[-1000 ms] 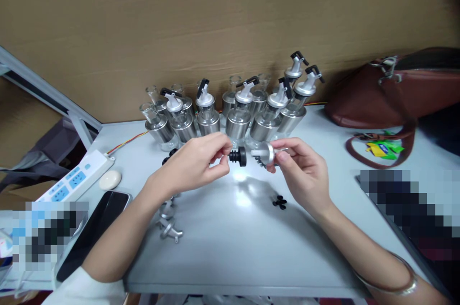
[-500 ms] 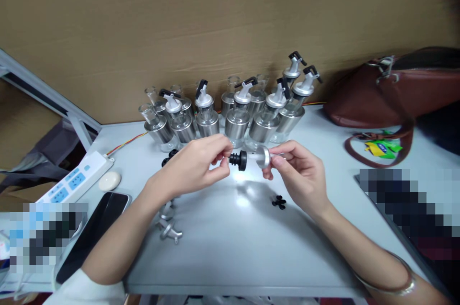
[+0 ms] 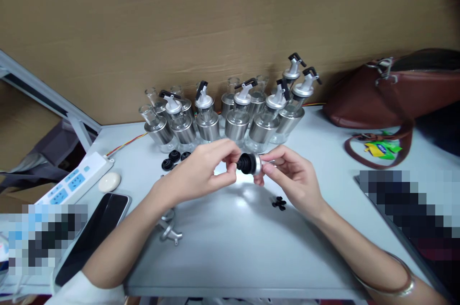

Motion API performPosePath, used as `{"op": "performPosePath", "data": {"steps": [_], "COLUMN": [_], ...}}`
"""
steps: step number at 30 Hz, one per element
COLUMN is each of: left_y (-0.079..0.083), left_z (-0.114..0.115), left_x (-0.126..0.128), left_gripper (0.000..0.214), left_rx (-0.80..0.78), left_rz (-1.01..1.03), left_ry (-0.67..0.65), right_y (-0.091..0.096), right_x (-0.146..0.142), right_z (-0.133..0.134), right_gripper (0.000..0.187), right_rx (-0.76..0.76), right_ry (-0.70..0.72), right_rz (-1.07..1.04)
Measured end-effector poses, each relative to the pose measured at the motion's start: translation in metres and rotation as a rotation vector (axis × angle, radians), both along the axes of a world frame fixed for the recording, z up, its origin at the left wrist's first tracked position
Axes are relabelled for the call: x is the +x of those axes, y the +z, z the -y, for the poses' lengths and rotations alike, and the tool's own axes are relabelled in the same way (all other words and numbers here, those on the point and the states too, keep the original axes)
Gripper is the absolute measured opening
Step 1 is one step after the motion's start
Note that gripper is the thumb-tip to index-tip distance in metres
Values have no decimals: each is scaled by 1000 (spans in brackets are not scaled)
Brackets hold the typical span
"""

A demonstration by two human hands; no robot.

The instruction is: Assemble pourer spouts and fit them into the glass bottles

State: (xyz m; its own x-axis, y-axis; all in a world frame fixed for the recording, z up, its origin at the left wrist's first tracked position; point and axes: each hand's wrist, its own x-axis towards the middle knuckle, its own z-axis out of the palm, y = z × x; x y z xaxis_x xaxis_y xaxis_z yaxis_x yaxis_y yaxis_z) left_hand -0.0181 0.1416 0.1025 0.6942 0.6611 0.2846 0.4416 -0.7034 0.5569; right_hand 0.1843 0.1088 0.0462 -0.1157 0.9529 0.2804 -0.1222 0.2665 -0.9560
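Observation:
Above the middle of the table, my left hand (image 3: 215, 166) pinches the narrow end of a ribbed black stopper (image 3: 246, 163). My right hand (image 3: 291, 171) grips a silver pourer spout (image 3: 258, 164) from the right, its round flange pressed against the stopper's wide end. Fingers hide most of the spout. Beneath and to the right lie small black levers (image 3: 279, 203). Left of my left hand are several more black stoppers (image 3: 174, 155), partly hidden by it. Loose silver spouts (image 3: 171, 234) lie near my left forearm.
Several glass bottles with steel bands (image 3: 236, 123) stand behind my hands, some capped with pourers. On the left are a power strip (image 3: 77, 178), a white round object (image 3: 109, 181) and a phone (image 3: 93, 235). A brown bag (image 3: 395, 92) and a green-yellow packet (image 3: 383, 149) are at right.
The stopper and spout were apart, with the spout's tube showing between them. Now they meet and the tube is covered. My right hand has moved left, my left hand slightly right.

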Motion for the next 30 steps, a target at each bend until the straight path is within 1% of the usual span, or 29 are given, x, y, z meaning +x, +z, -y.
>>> {"op": "performPosePath", "data": {"steps": [4,7,11,18,24,28,30], "left_y": [1,-2,-4,0,-1,-4,-4], "left_z": [0,-2,-6,-6,-8,-9,-8], "left_x": [-1,-2,-4,-9,-11,-12,-12], "left_gripper": [12,15,10,9,5,6,6], "left_rx": [-71,-56,-14,-115,-143,-225,-235], "left_rz": [54,82,47,-15,72,137,152], "left_ry": [25,40,44,-2,-66,-47,-45], "right_y": [0,0,-2,-3,-5,-5,-5], "right_x": [1,2,3,2,2,1,0], "right_z": [0,-1,-1,-1,0,1,2], "right_gripper": [23,22,20,19,18,17,17], "right_rx": [10,14,20,7,-23,-49,-47], "right_ry": [-3,6,26,88,152,196,202], "right_rz": [-42,-55,-39,-42,-67,-111,-123]}}
